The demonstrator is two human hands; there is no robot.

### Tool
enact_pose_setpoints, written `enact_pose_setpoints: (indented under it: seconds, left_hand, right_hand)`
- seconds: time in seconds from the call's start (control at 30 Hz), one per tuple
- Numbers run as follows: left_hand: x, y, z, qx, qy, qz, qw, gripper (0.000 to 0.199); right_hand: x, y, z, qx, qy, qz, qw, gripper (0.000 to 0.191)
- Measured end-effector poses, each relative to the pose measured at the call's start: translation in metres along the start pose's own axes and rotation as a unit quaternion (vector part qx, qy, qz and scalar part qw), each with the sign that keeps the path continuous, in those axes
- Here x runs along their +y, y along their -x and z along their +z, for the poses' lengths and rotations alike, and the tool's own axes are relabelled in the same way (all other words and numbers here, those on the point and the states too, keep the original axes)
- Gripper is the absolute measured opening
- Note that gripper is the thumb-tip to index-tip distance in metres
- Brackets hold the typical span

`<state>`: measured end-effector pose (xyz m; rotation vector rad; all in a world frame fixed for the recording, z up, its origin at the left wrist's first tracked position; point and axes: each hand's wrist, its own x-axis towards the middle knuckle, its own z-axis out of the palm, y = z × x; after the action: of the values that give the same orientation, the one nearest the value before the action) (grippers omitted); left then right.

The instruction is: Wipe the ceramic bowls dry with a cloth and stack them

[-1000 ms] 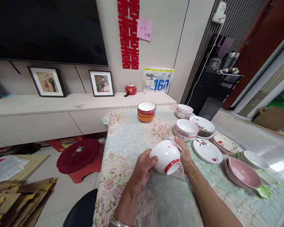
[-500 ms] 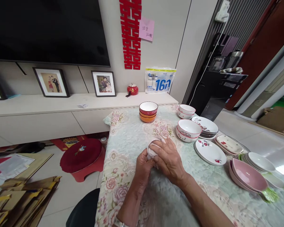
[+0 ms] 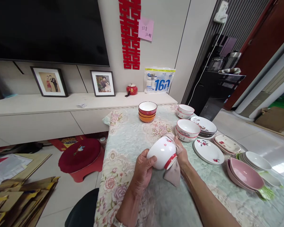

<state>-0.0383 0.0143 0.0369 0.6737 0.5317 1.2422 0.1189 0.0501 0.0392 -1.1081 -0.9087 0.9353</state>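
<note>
A white bowl [image 3: 161,154] with a red foot ring and small red marks is held tilted on its side above the table. My left hand [image 3: 143,167] grips its left rim, thumb on the outside. My right hand [image 3: 181,153] is closed on a pale pinkish cloth [image 3: 174,175] pressed against the bowl's right side; part of the cloth hangs below. The bowl's inside faces away from me. Close beyond my right hand stand two stacked white bowls [image 3: 187,128] with red rims.
Stacked red and orange bowls [image 3: 147,112] stand at the back of the flowered tablecloth [image 3: 123,151]. Along the right are flowered plates [image 3: 208,152], smaller bowls [image 3: 186,109], rectangular dishes [image 3: 227,143] and pink leaf-shaped dishes [image 3: 246,173]. A red stool [image 3: 81,157] is left of the table.
The bowl has been turned onto its side, so its outside and foot now show. My right hand has moved to its right side with the cloth; my left hand keeps its hold.
</note>
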Motion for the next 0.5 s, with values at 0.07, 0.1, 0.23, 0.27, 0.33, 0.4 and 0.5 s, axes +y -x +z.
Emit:
enact_pose_setpoints:
  seconds: [0.07,0.1,0.23,0.27,0.33,0.4,0.5]
  left_hand:
    - [0.004,0.001,0.002,-0.007,0.019,-0.001,1.000,0.034]
    - [0.005,0.001,0.003,-0.009,0.025,-0.002,1.000,0.038]
    - [0.010,0.001,0.004,-0.035,0.009,-0.032,0.999,0.048]
    - [0.011,0.001,0.003,-0.042,-0.005,-0.042,0.998,0.046]
    - [0.011,0.000,0.002,-0.045,-0.028,-0.055,0.997,0.040]
    - [0.011,-0.001,0.000,-0.040,-0.035,-0.058,0.997,0.035]
    - [0.010,-0.002,-0.001,-0.034,-0.023,-0.045,0.998,0.033]
  right_hand:
    - [0.001,0.003,0.006,-0.005,-0.060,0.045,0.997,0.043]
    - [0.000,0.004,0.007,-0.002,-0.083,0.063,0.995,0.042]
    - [-0.001,0.003,0.002,0.005,-0.112,0.092,0.989,0.036]
    - [-0.001,0.001,-0.001,-0.009,-0.110,0.088,0.990,0.035]
    - [0.000,-0.003,-0.009,-0.038,-0.098,0.069,0.992,0.033]
    - [0.000,-0.005,-0.014,-0.058,-0.079,0.048,0.994,0.030]
    - [-0.005,-0.002,-0.014,-0.058,-0.028,0.003,0.998,0.032]
